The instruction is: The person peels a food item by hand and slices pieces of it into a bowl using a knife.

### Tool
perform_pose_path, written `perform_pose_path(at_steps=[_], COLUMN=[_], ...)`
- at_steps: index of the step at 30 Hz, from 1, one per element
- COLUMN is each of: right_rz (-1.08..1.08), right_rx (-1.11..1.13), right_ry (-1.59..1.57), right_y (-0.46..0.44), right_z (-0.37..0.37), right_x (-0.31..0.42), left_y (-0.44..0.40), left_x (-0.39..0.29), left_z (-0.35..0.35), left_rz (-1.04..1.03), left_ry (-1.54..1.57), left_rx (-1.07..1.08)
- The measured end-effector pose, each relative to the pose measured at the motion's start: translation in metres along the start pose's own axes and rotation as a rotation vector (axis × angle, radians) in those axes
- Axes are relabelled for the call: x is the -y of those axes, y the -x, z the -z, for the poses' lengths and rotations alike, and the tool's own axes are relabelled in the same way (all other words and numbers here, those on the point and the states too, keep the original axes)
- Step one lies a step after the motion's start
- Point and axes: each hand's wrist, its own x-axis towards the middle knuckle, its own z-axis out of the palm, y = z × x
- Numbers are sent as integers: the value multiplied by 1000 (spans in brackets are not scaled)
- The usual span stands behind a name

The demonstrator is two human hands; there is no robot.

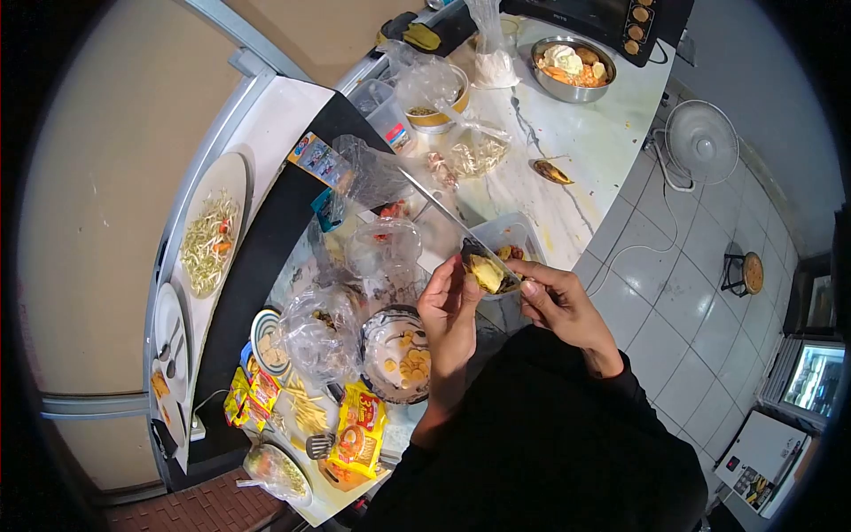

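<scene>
Left hand [450, 312]: partly curled, thumb and fingers closed on a yellow-fleshed, dark-skinned piece of food [485, 274]. Right hand [567, 310]: fingers bent, closed at the near end of a long, narrow, silvery metal knife [436, 204]; handle obscured by the hand. The blade runs alongside the piece; whether it cuts in cannot be told. The piece is above a clear plastic tub [534, 236] near the tiled-floor edge of the white, grey-veined table [585, 191]. Further along that edge lies a dark, curved peel [551, 171]. A round, shiny steel bowl [569, 93] stands near the corner beside the black oven [603, 25]
</scene>
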Motion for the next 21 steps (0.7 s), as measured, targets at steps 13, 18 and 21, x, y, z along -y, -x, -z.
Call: perform_pose_path(at_steps=[13,18,21], right_rz=[70,107,112], right_rx=[47,5,-23], right_ry=[155,235,244], right_y=[2,2,1], right_z=[-7,-7,-7], right_x=[5,5,1], left_y=[6,7,6], left_x=[-6,-7,-10], left_z=[-4,-6,-9], left_rz=[-59,-84,-62], left_ry=[-20,-65,-80], left_rx=[-31,-1,3])
